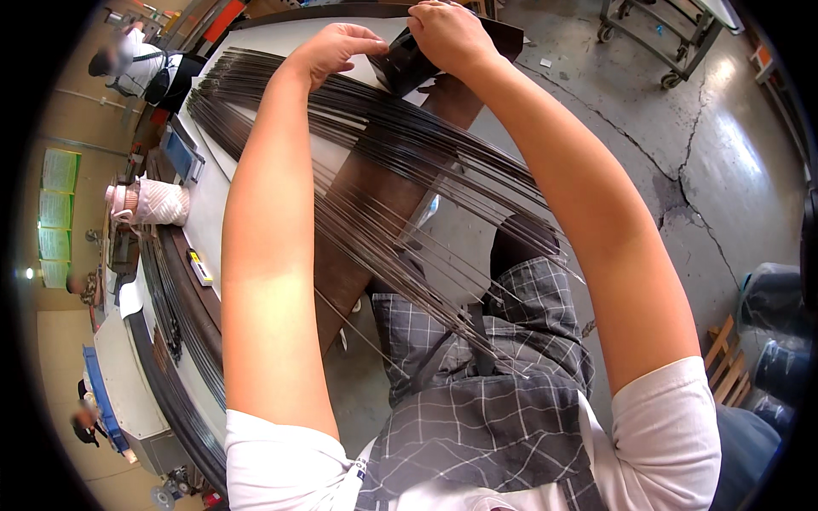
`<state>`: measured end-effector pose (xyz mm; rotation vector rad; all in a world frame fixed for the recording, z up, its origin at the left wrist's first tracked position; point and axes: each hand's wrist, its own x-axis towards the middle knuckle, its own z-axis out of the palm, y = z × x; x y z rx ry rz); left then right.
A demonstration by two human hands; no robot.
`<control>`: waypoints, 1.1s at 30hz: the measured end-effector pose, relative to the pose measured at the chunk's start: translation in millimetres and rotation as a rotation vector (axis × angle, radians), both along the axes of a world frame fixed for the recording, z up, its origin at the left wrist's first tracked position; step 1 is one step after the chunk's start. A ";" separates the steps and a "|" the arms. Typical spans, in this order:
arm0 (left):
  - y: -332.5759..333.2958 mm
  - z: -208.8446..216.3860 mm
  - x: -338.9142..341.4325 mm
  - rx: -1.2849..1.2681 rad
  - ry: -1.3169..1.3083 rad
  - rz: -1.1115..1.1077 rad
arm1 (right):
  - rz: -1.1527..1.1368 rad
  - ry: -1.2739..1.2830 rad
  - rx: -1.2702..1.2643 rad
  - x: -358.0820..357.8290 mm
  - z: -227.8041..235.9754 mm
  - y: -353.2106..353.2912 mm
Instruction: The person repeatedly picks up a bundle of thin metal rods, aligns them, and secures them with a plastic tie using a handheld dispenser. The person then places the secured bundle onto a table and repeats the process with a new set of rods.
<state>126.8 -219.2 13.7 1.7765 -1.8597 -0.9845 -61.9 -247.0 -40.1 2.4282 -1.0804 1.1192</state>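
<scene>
My left hand [334, 53] is held over the far side of the table, its fingers stretched out and thumb apart. Its fingertips come close to a glossy black box-like thing [402, 68]; whether they touch it I cannot tell. My right hand [450, 36] lies over that black thing, fingers bent and pressed together at its far edge. What they pinch, if anything, is hidden. Beneath my forearms a large bundle of thin dark rods [400, 153] fans out across the table, with many ends hanging out over my lap.
The rods rest partly on a brown board [366, 196] and a white tabletop [264, 38]. A pink-and-white cup [162, 203] and a yellow-and-white small box [199, 267] stand left. A wheeled cart [673, 38] is far right. Another person [141, 64] is at far left.
</scene>
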 end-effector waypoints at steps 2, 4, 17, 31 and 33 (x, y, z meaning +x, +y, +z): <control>-1.3 -2.4 3.4 0.004 0.071 -0.008 | -0.042 0.033 0.002 1.1 -1.4 -1.5; -2.7 -2.3 4.1 -0.001 0.048 -0.031 | -0.060 0.052 0.006 1.3 -1.7 -2.4; 12.3 9.0 3.7 0.147 -0.095 0.121 | 0.013 -0.160 0.076 3.7 -4.6 -5.7; 72.2 -0.5 7.1 -0.510 -0.154 0.180 | 0.035 -0.143 0.111 3.5 5.3 1.4; 95.2 3.3 -7.0 -0.503 0.088 0.164 | 0.070 -0.245 -0.037 -12.9 13.6 41.6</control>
